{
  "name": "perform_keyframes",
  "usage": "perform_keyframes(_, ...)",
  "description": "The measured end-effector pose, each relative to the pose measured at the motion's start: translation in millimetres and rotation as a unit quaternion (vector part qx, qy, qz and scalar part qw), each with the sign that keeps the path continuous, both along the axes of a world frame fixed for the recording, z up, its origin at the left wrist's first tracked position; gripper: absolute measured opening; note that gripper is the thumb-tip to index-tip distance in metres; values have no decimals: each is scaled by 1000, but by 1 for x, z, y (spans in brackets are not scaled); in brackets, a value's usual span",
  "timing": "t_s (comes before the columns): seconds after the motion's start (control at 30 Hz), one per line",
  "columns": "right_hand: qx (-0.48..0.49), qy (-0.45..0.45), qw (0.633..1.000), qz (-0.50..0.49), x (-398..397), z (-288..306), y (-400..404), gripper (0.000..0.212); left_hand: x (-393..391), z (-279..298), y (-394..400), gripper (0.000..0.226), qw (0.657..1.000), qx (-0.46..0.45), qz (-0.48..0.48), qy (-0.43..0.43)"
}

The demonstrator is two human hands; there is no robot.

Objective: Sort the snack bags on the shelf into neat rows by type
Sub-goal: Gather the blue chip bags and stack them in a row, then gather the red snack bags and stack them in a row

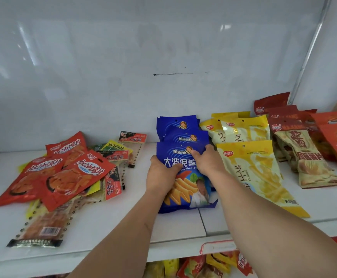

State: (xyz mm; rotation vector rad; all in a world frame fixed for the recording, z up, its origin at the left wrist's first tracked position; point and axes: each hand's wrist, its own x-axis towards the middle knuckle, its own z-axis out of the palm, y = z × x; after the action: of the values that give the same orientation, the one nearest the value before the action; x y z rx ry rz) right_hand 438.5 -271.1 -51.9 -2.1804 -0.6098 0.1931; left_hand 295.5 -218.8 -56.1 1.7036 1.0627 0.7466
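both hands on front blue chip bag (185, 189), mid shelf (103, 223): left hand (160, 177) grips its left edge, thumb on front; right hand (207, 161) pinches its top right. two more blue bags (178, 125) rowed behind. yellow cheese snack bags (252, 167) just right, red bags (296, 145) beyond. loose pile of red-orange packets (67, 173) left.
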Motion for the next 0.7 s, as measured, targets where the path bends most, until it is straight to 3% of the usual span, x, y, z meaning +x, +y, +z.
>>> perform_keyframes(0.2,-58,-57,996,-22,-17,8,4,70,-17,3,2,56,999,-7,17,-28)
perform_keyframes(0.4,-83,-155,984,4,-48,21,7,68,-49,10,5,67,997,55,34,34)
perform_keyframes(0.6,0,-191,976,106,-99,40,40,59,-92,10,17,47,978,173,58,105)
perform_keyframes(0.7,62,-138,973,175,-126,40,66,53,-108,11,31,34,972,208,54,99)
